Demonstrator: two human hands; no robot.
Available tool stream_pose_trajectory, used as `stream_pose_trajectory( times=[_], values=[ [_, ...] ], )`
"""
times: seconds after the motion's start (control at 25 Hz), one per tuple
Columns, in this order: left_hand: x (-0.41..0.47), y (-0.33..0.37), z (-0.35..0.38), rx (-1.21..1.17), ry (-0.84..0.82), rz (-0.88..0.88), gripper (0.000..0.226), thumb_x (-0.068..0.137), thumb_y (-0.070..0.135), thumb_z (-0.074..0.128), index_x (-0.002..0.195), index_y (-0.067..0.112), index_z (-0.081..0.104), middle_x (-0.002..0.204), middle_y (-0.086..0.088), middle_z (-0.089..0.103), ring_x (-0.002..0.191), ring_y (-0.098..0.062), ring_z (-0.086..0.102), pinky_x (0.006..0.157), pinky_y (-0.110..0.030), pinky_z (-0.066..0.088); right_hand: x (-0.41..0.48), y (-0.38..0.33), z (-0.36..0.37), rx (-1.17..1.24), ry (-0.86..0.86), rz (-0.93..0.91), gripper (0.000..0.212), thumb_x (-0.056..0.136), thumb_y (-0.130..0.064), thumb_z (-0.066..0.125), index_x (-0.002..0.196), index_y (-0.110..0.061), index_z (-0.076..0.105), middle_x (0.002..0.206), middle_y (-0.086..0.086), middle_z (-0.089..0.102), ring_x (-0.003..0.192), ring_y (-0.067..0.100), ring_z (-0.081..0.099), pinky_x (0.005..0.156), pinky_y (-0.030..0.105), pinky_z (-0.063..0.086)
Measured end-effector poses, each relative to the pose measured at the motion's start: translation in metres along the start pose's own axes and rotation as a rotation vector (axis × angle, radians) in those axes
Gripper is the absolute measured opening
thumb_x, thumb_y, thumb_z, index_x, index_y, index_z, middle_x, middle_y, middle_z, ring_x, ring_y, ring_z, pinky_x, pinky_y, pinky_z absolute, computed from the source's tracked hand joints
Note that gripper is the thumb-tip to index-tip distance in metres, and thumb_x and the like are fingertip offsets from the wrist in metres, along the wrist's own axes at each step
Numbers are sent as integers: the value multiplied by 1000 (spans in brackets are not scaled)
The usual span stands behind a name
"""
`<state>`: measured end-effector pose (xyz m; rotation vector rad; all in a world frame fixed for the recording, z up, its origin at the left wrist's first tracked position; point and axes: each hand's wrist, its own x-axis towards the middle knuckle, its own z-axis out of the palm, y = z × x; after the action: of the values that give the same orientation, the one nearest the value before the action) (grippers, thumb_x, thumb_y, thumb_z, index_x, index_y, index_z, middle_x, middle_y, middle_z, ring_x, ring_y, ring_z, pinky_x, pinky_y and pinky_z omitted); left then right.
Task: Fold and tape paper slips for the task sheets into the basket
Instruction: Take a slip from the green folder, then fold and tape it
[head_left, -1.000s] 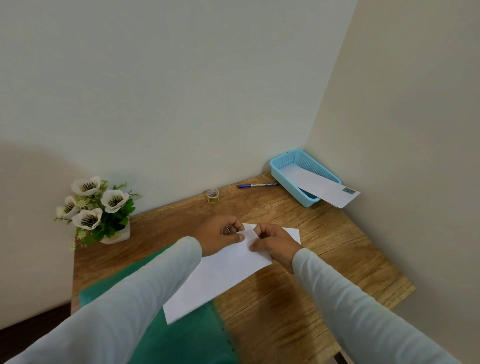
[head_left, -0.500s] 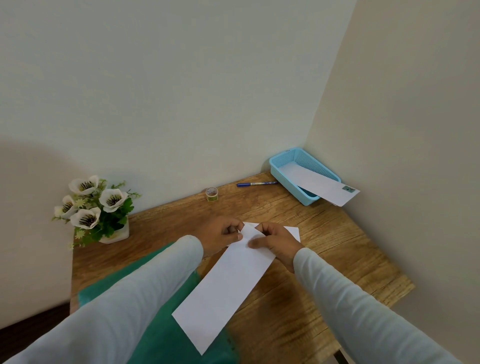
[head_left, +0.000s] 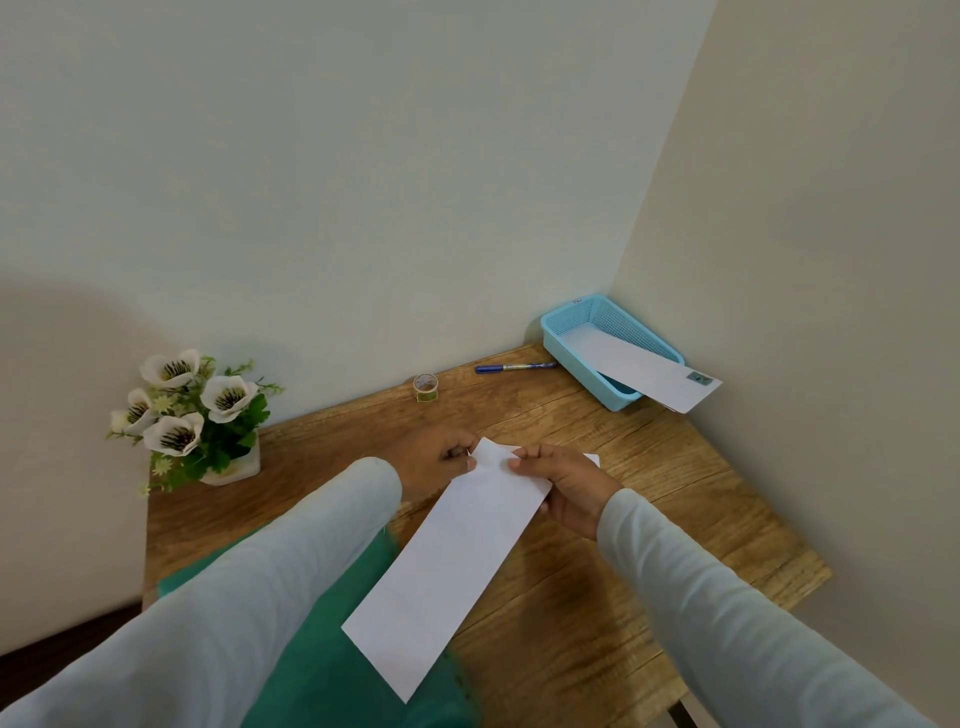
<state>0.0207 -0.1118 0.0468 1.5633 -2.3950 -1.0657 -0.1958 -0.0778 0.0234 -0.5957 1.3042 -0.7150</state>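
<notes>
A long white folded paper slip (head_left: 452, 561) lies slanted over the wooden desk (head_left: 649, 493), its far end raised between my hands. My left hand (head_left: 434, 460) pinches the slip's far left corner. My right hand (head_left: 569, 491) grips the far right edge with thumb on top. Another white paper corner (head_left: 592, 459) peeks out behind my right hand. In the far right corner sits a blue basket (head_left: 576, 338) with a folded, taped slip (head_left: 644, 371) sticking out over its front rim. A small tape roll (head_left: 425, 387) stands near the back wall.
A blue pen (head_left: 514, 367) lies between the tape roll and the basket. A pot of white flowers (head_left: 195, 421) stands at the desk's back left. Green fabric (head_left: 332, 649) covers the near left. Walls close in behind and on the right.
The slip has swung clockwise, so its near end now points toward me instead of to the left. Both hands keep their hold on the far end, my right hand shifting slightly right.
</notes>
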Motion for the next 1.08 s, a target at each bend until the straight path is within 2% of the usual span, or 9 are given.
stream_pose_trajectory(
  times=[0.12,0.28,0.44,0.52,0.68,0.76,0.84,0.92,1.08],
  values=[
    [-1,1,-2,15,-12,-6,23,104,25,55,82,21,58,82,1,57,73,-12,47,64,-23,36,-2,-1,0,83,17,25,36,98,-29,68,125,-5,66,100,14,77,87,26,71,55,27,44],
    [-1,2,-2,85,-39,-39,18,106,27,52,102,14,64,101,-4,65,87,-19,56,71,-24,43,-2,-1,-3,38,-42,30,40,96,-20,71,131,-4,62,115,18,75,95,27,73,50,23,50],
    [-1,4,-5,119,-44,-67,18,107,30,48,97,19,59,88,4,59,80,-13,52,65,-20,38,-3,-3,-5,23,-112,21,48,91,-25,77,132,-6,63,117,18,73,98,27,69,62,28,52],
    [-1,4,-5,143,-57,-49,20,108,30,46,102,18,60,91,4,60,82,-12,52,65,-21,38,-1,-3,-6,5,-150,42,49,90,-26,78,132,-8,61,114,18,73,95,26,70,67,30,54],
    [-1,3,-8,-5,-2,28,16,105,25,52,99,17,64,86,8,59,79,-10,52,65,-21,37,-1,0,-6,-47,-252,88,39,89,-9,76,126,-8,65,116,16,73,95,25,71,62,28,57],
    [-1,4,-7,-138,58,44,8,101,27,61,99,22,67,89,10,62,81,-8,55,68,-19,40,2,3,-3,-70,-269,65,43,87,-3,77,129,-6,65,122,19,73,107,32,71,71,31,57],
    [-1,7,-3,-279,122,42,10,95,30,71,97,20,70,88,6,67,79,-6,57,69,-19,46,7,8,0,-86,-258,24,51,82,-3,80,131,-7,65,124,20,72,120,39,66,98,48,51],
    [0,9,1,-386,166,22,14,89,30,78,92,18,71,89,-2,70,77,-7,58,69,-23,50,11,13,4,-93,-232,-16,50,79,-2,81,127,-10,68,122,18,73,121,41,65,114,58,40],
    [2,10,3,-503,168,55,9,89,17,78,96,18,74,95,-3,72,87,-16,65,86,-37,58,12,17,13,-100,-168,-59,57,71,-7,86,124,-15,70,118,13,75,116,38,68,107,57,50]
  ],
)
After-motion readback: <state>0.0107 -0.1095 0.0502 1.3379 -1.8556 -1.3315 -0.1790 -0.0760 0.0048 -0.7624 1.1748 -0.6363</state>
